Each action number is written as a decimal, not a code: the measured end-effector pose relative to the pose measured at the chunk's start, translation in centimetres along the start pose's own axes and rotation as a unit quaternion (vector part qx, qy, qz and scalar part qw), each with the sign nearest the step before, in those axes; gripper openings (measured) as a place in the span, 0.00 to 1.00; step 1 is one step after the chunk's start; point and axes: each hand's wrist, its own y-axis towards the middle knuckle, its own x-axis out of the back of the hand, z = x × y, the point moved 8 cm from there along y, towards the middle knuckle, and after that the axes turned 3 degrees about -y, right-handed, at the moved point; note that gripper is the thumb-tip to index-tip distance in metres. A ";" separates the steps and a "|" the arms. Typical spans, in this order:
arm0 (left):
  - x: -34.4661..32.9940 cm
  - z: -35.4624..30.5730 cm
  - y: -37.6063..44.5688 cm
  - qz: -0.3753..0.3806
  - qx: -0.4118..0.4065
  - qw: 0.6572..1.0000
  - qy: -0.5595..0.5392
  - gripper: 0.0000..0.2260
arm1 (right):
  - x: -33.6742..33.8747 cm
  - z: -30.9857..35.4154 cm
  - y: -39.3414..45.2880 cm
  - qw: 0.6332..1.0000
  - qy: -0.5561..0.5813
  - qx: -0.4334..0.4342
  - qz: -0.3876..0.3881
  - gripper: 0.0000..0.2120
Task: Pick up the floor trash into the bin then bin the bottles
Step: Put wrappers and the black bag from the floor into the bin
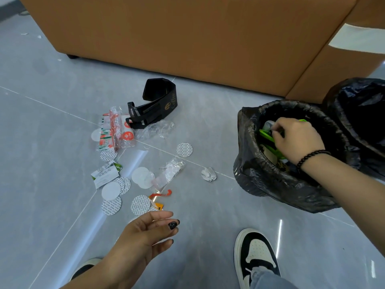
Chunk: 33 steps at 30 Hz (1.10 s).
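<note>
A bin lined with a black bag (250,130) stands on the floor at the right, with rubbish inside. My right hand (298,138) reaches into its mouth, fingers curled around a green wrapper (265,134). My left hand (143,232) hovers open, palm up, just above the floor beside the litter. Scattered there are several round foil seals (184,149), a crumpled paper ball (209,174), clear plastic wrappers (170,170), red-and-white packets (114,130), a green-and-white sachet (106,174) and a black coffee cup carrier (160,101). No bottles are in view.
A brown sofa (187,28) runs along the far side of the grey tiled floor. A second black bag (364,105) sits behind the bin. My right shoe (256,253) is planted near the bin, and my left shoe (87,265) shows under my left arm.
</note>
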 end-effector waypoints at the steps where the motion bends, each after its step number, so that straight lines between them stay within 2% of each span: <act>1: 0.0 0.0 0.0 -0.001 0.001 1.000 0.000 0.08 | -0.4 0.1 0.1 1.000 -0.008 -0.003 0.021 0.05; 3: 0.1 -0.1 0.0 -0.004 0.003 1.000 0.001 0.08 | -0.8 0.0 0.0 0.999 0.010 -0.012 0.034 0.07; 9: 0.8 0.2 0.3 -0.017 0.011 1.000 0.001 0.08 | 0.8 0.9 -1.5 0.997 0.067 -0.011 -0.041 0.18; 13: 1.1 0.2 0.4 -0.023 0.008 1.000 -0.012 0.08 | 3.3 3.7 -2.3 0.991 0.042 0.056 -0.116 0.19; 17: 1.7 0.2 0.9 -0.022 0.003 0.999 -0.034 0.08 | 4.4 8.2 -2.8 0.978 0.063 0.160 -0.115 0.13; 21: 3.5 0.7 2.2 -0.048 0.007 0.998 -0.045 0.07 | 2.1 14.5 -5.5 0.941 0.024 0.335 -0.026 0.07; 24: 5.8 1.8 3.6 -0.087 0.006 0.996 -0.030 0.06 | -3.6 16.9 -8.6 0.863 -0.114 0.479 0.111 0.07; 26: 7.9 2.9 4.8 -0.112 0.007 0.994 -0.007 0.06 | -7.1 17.9 -9.6 0.803 -0.202 0.519 0.210 0.05; 27: 8.9 3.3 5.5 -0.123 0.007 0.992 0.010 0.06 | -8.7 18.4 -9.7 0.780 -0.236 0.521 0.252 0.06; 28: 9.9 3.7 6.1 -0.134 0.006 0.990 0.031 0.06 | -10.2 19.0 -9.3 0.773 -0.255 0.503 0.290 0.08; 31: 12.3 3.9 7.7 -0.159 -0.018 0.982 0.102 0.07 | -14.2 20.9 -7.1 0.783 -0.278 0.428 0.357 0.09; 33: 13.6 3.4 8.3 -0.183 -0.048 0.964 0.185 0.08 | -16.8 22.0 -6.4 0.793 -0.269 0.395 0.377 0.05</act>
